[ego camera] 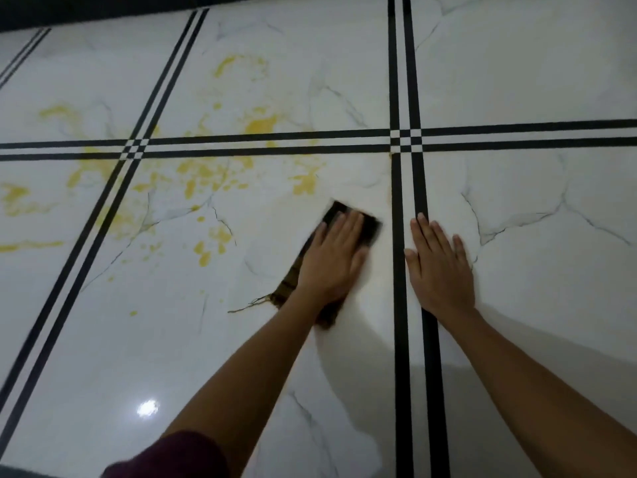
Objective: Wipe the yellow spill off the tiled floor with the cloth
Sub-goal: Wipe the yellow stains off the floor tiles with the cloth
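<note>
The left hand (332, 260) lies flat with fingers together, pressing the dark cloth (358, 220) to the tiled floor (517, 81) rather than gripping it — the cloth shows past the fingertips at twelve o'clock and as a frayed end at seven. The right hand (439, 263), at three o'clock from the left, is spread palm-down on bare tile, holding nothing, likely as a brace. The yellow spill (206, 174) lies from nine to eleven o'clock of the cloth, its nearest blotch close by, the rest well apart. The cloth's edges are blurred, so its fold is hard to read. The risk from here — a flat palm may smear liquid wider, or the cloth may slip out.
</note>
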